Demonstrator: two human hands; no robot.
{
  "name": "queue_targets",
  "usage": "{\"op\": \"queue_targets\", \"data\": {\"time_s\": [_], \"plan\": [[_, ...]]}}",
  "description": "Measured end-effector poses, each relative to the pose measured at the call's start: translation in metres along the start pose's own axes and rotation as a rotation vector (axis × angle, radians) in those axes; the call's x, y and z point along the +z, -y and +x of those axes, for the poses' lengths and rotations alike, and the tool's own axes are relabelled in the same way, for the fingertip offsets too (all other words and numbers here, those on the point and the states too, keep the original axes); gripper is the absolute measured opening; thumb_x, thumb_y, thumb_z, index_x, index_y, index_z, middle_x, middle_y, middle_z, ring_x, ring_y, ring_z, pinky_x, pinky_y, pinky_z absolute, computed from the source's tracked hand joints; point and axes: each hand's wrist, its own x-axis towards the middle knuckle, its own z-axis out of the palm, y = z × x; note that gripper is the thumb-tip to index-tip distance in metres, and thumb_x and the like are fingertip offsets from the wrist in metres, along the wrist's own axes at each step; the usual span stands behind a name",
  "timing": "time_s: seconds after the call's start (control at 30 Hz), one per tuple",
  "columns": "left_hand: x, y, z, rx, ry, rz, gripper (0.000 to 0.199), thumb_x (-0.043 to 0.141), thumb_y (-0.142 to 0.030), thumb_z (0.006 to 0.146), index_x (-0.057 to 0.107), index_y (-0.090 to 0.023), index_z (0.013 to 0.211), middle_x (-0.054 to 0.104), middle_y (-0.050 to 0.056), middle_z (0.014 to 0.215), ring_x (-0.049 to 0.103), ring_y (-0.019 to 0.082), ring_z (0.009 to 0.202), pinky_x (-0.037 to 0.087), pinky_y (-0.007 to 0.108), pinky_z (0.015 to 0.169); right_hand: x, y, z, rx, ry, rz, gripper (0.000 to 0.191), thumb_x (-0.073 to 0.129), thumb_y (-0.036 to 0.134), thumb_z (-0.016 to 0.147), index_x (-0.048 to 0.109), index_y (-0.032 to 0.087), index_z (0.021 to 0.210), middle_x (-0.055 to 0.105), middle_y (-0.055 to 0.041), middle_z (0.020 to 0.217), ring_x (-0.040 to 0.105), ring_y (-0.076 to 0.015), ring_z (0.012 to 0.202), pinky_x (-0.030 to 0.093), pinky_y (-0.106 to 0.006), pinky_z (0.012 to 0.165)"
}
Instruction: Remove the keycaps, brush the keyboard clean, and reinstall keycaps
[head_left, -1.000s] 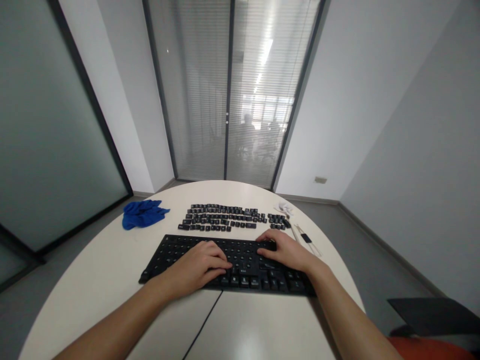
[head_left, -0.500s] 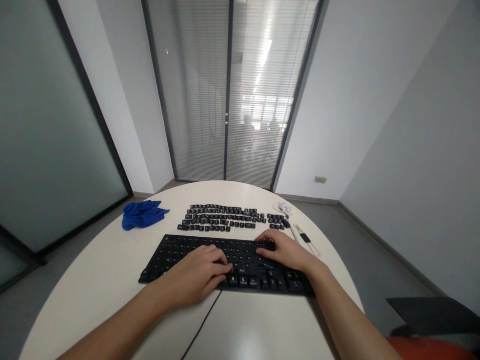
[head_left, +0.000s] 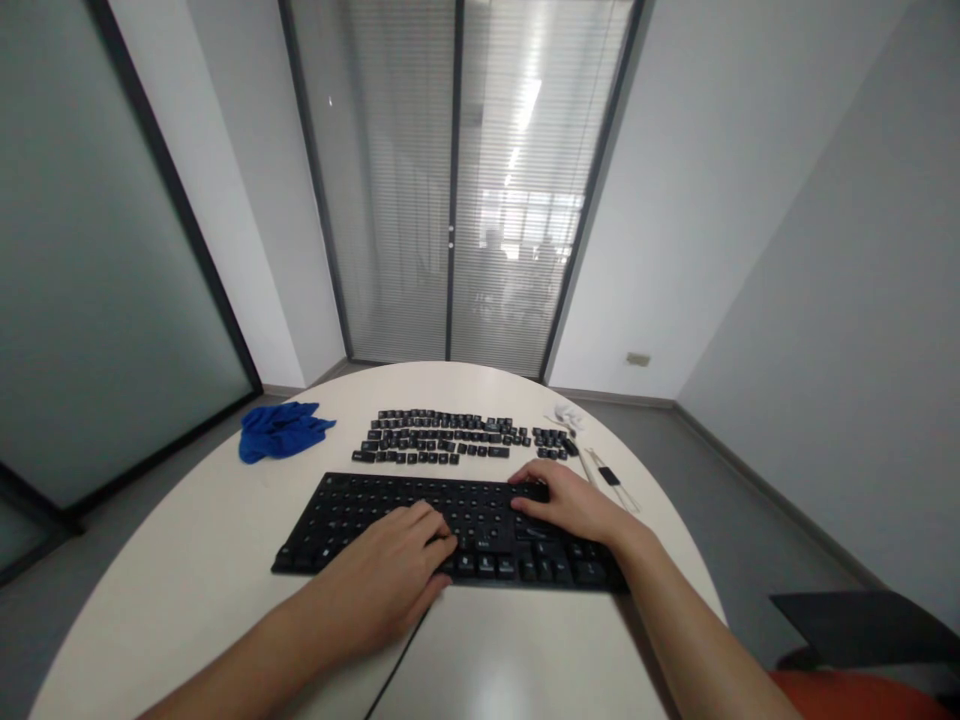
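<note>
A black keyboard [head_left: 480,515] lies across the table in front of me. Keycaps sit along its front row and right part, while much of its left and middle shows bare key sockets. My left hand [head_left: 401,565] rests over the front middle, fingertips bent onto the key area and the thumb apart, near the front edge. Nothing shows between those fingers. Over the keyboard's right part lies my right hand [head_left: 562,500], thumb and forefinger spread, a fingertip by the back edge. Its palm hides some keys. Behind the keyboard, loose black keycaps [head_left: 435,435] stand in rows.
A crumpled blue cloth [head_left: 281,432] lies at the left. On the right are white cotton-like pieces [head_left: 566,415] and a pale tweezer-like tool with a black band [head_left: 607,476]. A thin cable [head_left: 405,650] runs toward me. A chair [head_left: 870,630] stands at the lower right.
My left hand has shifted slightly left and toward me, and its thumb has moved away from the fingertips to the keyboard's front edge. The right hand stays in place.
</note>
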Motion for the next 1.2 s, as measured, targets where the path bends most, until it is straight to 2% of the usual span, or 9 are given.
{"op": "queue_targets", "data": {"time_s": [0.1,0.37,0.57,0.83,1.07,1.2], "plan": [[-0.003,0.004,0.0,0.018,-0.002,-0.06,0.019,0.055,-0.023,0.095,0.068,-0.021,0.11,0.064,0.006,0.112,0.055,0.025,0.106,0.046,0.04,0.094,0.0,-0.001,0.0,0.002,0.003,-0.003,0.028,0.07,0.038,0.086,0.071,0.02,0.107,0.072,-0.0084,0.108,0.065,-0.0261,0.102,0.049,-0.041,0.093],[-0.004,0.011,-0.002,0.038,-0.028,-0.148,0.024,0.051,-0.022,0.099,0.069,-0.022,0.113,0.064,0.006,0.114,0.056,0.024,0.104,0.046,0.037,0.091,0.001,0.006,-0.001,-0.001,-0.002,-0.06,0.025,0.069,0.032,0.086,0.07,0.02,0.108,0.072,-0.0086,0.109,0.064,-0.0264,0.103,0.048,-0.041,0.095],[-0.002,0.02,0.002,0.067,-0.007,-0.245,0.031,0.042,-0.027,0.105,0.073,-0.022,0.098,0.066,0.003,0.109,0.056,0.019,0.1,0.045,0.032,0.09,0.002,0.008,-0.001,0.015,-0.002,-0.076,0.027,0.068,0.031,0.086,0.069,0.019,0.109,0.071,-0.0099,0.111,0.064,-0.027,0.104,0.048,-0.042,0.096],[0.011,0.024,0.011,0.126,-0.13,-0.147,0.021,0.05,-0.025,0.102,0.07,-0.02,0.099,0.066,0.005,0.103,0.058,0.02,0.096,0.048,0.035,0.087,0.002,0.009,-0.002,0.015,-0.01,-0.063,0.028,0.068,0.029,0.084,0.071,0.02,0.11,0.073,-0.0087,0.111,0.065,-0.0272,0.105,0.048,-0.042,0.096],[0.024,0.045,0.015,-0.02,-0.253,-0.173,0.018,0.05,-0.024,0.1,0.065,-0.022,0.111,0.065,0.005,0.114,0.059,0.022,0.107,0.05,0.038,0.094,-0.007,-0.002,-0.005,0.035,-0.017,-0.071,0.028,0.067,0.025,0.082,0.072,0.02,0.109,0.073,-0.0086,0.112,0.065,-0.0279,0.107,0.048,-0.042,0.097],[0.025,0.052,0.025,-0.112,-0.34,-0.133,0.018,0.05,-0.026,0.101,0.065,-0.022,0.111,0.066,0.005,0.113,0.061,0.022,0.105,0.052,0.039,0.094,-0.007,-0.004,-0.005,0.041,-0.031,-0.07,0.029,0.067,0.023,0.08,0.073,0.021,0.109,0.073,-0.0085,0.112,0.065,-0.0278,0.106,0.048,-0.042,0.097]]}}
